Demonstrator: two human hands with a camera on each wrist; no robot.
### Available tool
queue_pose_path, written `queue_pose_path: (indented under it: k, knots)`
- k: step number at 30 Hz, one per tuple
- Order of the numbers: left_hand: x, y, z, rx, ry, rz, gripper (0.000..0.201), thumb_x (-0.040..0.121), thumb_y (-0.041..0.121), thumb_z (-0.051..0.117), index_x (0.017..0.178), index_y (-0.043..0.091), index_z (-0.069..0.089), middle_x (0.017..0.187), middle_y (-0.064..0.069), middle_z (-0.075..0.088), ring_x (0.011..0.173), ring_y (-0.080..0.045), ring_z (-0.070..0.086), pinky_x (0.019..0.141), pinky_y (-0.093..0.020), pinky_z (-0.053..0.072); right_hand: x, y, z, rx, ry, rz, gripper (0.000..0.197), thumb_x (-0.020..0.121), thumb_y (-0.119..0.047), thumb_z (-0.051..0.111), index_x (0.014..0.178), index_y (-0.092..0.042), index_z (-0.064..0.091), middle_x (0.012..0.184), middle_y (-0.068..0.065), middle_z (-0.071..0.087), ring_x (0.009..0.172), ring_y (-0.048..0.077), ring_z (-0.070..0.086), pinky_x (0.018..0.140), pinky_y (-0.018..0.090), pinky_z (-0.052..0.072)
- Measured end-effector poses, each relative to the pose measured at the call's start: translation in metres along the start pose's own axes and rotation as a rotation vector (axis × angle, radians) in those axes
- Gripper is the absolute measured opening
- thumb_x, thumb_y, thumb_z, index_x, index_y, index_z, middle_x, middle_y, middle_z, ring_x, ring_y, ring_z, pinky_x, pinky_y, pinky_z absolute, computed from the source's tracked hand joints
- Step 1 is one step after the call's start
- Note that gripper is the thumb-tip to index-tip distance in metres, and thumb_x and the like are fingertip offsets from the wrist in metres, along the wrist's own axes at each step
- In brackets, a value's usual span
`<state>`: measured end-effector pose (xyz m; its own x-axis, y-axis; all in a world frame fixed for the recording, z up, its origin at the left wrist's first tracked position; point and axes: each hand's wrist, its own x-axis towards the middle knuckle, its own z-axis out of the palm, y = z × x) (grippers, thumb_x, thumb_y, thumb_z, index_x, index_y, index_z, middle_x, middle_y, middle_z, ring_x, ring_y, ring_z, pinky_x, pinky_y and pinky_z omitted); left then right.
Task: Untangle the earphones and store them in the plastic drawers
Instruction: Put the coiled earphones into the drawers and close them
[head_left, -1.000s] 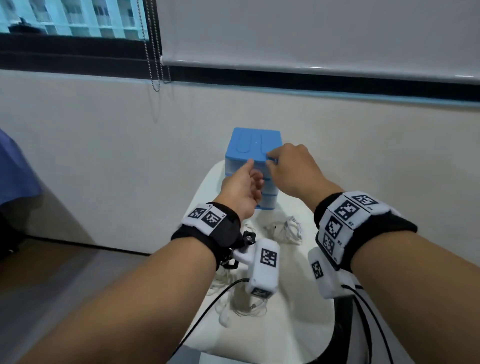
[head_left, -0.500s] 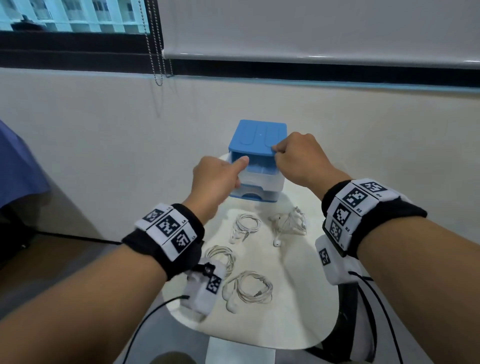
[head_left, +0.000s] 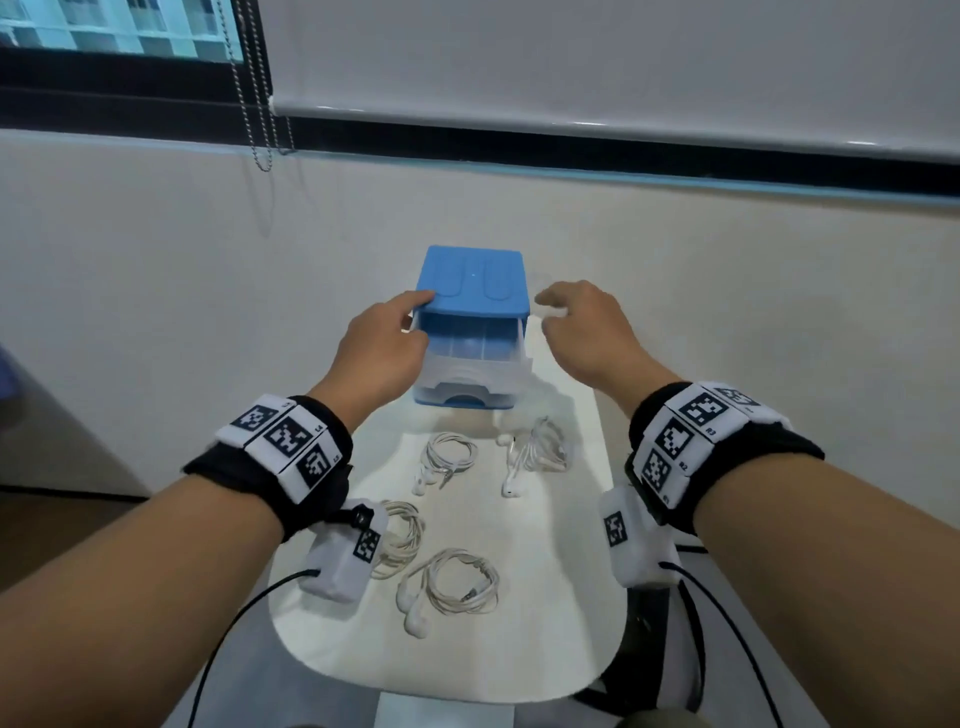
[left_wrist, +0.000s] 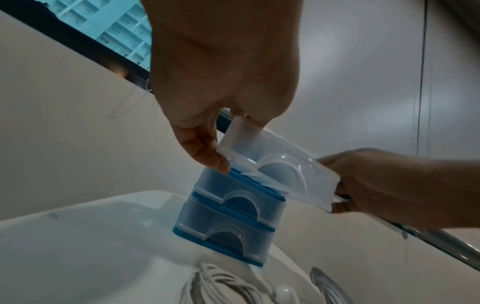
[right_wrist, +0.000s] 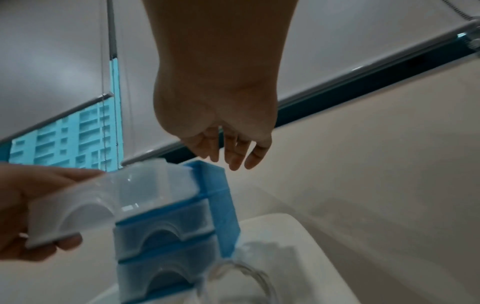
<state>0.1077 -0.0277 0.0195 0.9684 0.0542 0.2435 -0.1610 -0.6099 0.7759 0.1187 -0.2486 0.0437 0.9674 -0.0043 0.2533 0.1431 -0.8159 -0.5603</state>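
Note:
A blue plastic drawer unit (head_left: 472, 286) stands at the far end of the white table (head_left: 519, 649). Its clear top drawer (head_left: 475, 356) is pulled partway out. My left hand (head_left: 384, 338) grips that drawer's front left corner between thumb and fingers; the left wrist view shows the left hand (left_wrist: 231, 142) on the drawer (left_wrist: 285, 170). My right hand (head_left: 576, 327) hovers just right of the unit, holding nothing, and the right wrist view shows the right hand (right_wrist: 233, 156) with fingers hanging loose. Several white coiled earphones (head_left: 447, 457) lie on the table in front of the unit.
A wall rises directly behind the unit, with a window and a bead chain (head_left: 260, 130) above it. The table is narrow, with rounded edges close on both sides. The two lower drawers (left_wrist: 228, 226) are closed.
My right hand has let go of the unit's top and moved off to the right. The top drawer has slid further out, and my left hand has shifted to its left corner.

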Motion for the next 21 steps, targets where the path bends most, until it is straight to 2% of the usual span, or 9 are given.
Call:
queue_pose_path:
  k: [2, 4, 6, 8, 11, 15, 17, 19, 21]
  knots:
    - [0.0, 0.002, 0.0, -0.024, 0.008, -0.011, 0.05, 0.102, 0.015, 0.046, 0.148, 0.035, 0.055, 0.119, 0.003, 0.054, 0.108, -0.024, 0.058, 0.096, -0.042, 0.052, -0.007, 0.021, 0.005, -0.075, -0.098, 0.072, 0.045, 0.094, 0.001, 0.045, 0.13, -0.014, 0.067, 0.139, 0.008, 0.061, 0.127, 0.027, 0.056, 0.101, 0.029, 0.043]
    - [0.0, 0.003, 0.001, -0.087, 0.023, -0.035, 0.05, 0.102, 0.016, 0.044, 0.145, 0.036, 0.057, 0.119, 0.004, 0.056, 0.095, -0.02, 0.06, 0.092, -0.04, 0.055, -0.019, 0.035, 0.014, -0.191, -0.398, 0.084, 0.044, 0.096, -0.003, 0.05, 0.134, -0.017, 0.067, 0.139, 0.005, 0.062, 0.128, 0.026, 0.056, 0.103, 0.028, 0.042]
    - [0.0, 0.003, 0.001, -0.139, 0.032, -0.06, 0.05, 0.101, 0.016, 0.042, 0.143, 0.037, 0.06, 0.119, 0.006, 0.058, 0.083, -0.017, 0.06, 0.089, -0.045, 0.058, -0.031, 0.041, 0.022, -0.237, -0.542, 0.036, 0.041, 0.097, -0.011, 0.056, 0.135, -0.02, 0.067, 0.132, -0.001, 0.064, 0.122, 0.021, 0.058, 0.097, 0.023, 0.041]
    - [0.0, 0.002, 0.001, -0.147, 0.028, -0.063, 0.05, 0.101, 0.016, 0.041, 0.142, 0.038, 0.061, 0.122, 0.005, 0.059, 0.081, -0.017, 0.061, 0.088, -0.048, 0.06, -0.035, 0.046, 0.027, -0.213, -0.502, -0.005, 0.034, 0.096, -0.014, 0.059, 0.126, -0.021, 0.072, 0.117, -0.003, 0.067, 0.108, 0.016, 0.06, 0.088, 0.021, 0.041]
    - [-0.001, 0.0, -0.002, -0.146, 0.006, -0.064, 0.051, 0.101, 0.017, 0.041, 0.142, 0.039, 0.06, 0.127, 0.002, 0.06, 0.081, -0.017, 0.061, 0.086, -0.047, 0.062, -0.033, 0.054, 0.033, -0.271, -0.419, -0.058, 0.026, 0.091, -0.011, 0.063, 0.11, -0.018, 0.079, 0.102, -0.001, 0.074, 0.098, 0.019, 0.066, 0.082, 0.027, 0.05]
    - [0.0, 0.0, -0.005, -0.144, -0.032, -0.06, 0.052, 0.101, 0.017, 0.041, 0.145, 0.038, 0.058, 0.132, -0.001, 0.061, 0.078, -0.019, 0.058, 0.088, -0.049, 0.061, -0.029, 0.059, 0.025, -0.292, -0.37, -0.116, 0.011, 0.09, -0.01, 0.071, 0.097, -0.013, 0.08, 0.081, -0.001, 0.07, 0.081, 0.019, 0.064, 0.067, 0.025, 0.043]
    - [0.001, 0.001, -0.007, -0.148, -0.054, -0.062, 0.052, 0.101, 0.017, 0.041, 0.146, 0.038, 0.057, 0.138, -0.002, 0.059, 0.081, -0.02, 0.059, 0.089, -0.05, 0.06, -0.03, 0.055, 0.013, -0.293, -0.349, -0.143, 0.008, 0.091, -0.012, 0.072, 0.092, -0.012, 0.08, 0.076, -0.001, 0.07, 0.075, 0.019, 0.064, 0.066, 0.026, 0.045]
    - [0.003, 0.003, -0.01, -0.181, -0.086, -0.091, 0.053, 0.101, 0.016, 0.041, 0.146, 0.038, 0.056, 0.133, -0.001, 0.059, 0.082, -0.021, 0.059, 0.08, -0.048, 0.064, -0.031, 0.048, -0.002, -0.31, -0.322, -0.164, 0.008, 0.091, -0.012, 0.072, 0.09, -0.012, 0.08, 0.073, -0.001, 0.07, 0.074, 0.02, 0.065, 0.068, 0.029, 0.051]
    - [0.003, 0.004, -0.013, -0.234, -0.127, -0.134, 0.054, 0.1, 0.013, 0.041, 0.146, 0.038, 0.057, 0.125, -0.002, 0.056, 0.082, -0.023, 0.059, 0.064, -0.04, 0.064, -0.031, 0.039, -0.021, -0.342, -0.3, -0.163, 0.009, 0.09, -0.012, 0.073, 0.089, -0.014, 0.081, 0.069, -0.006, 0.068, 0.069, 0.014, 0.063, 0.065, 0.027, 0.049]
